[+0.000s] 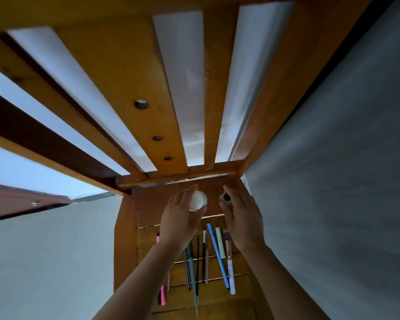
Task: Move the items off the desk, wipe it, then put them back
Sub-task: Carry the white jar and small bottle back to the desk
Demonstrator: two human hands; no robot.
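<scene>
A narrow wooden slatted surface (217,188) runs away from me between two pale walls. My left hand (179,218) grips a round white jar (198,200) near its far end. My right hand (243,218) is just right of it, its fingertips pinching a small dark object (225,197). Several pens lie side by side below my hands, among them a blue pen (217,252), a pale green marker (220,242), a pink pen (162,294) and a white pen (231,277). My forearms cover parts of the pens.
A tall wooden frame with upright slats (162,112) rises from the far end of the surface, with white wall showing between the slats. Pale grey walls (333,181) close in on the right and the left (51,250).
</scene>
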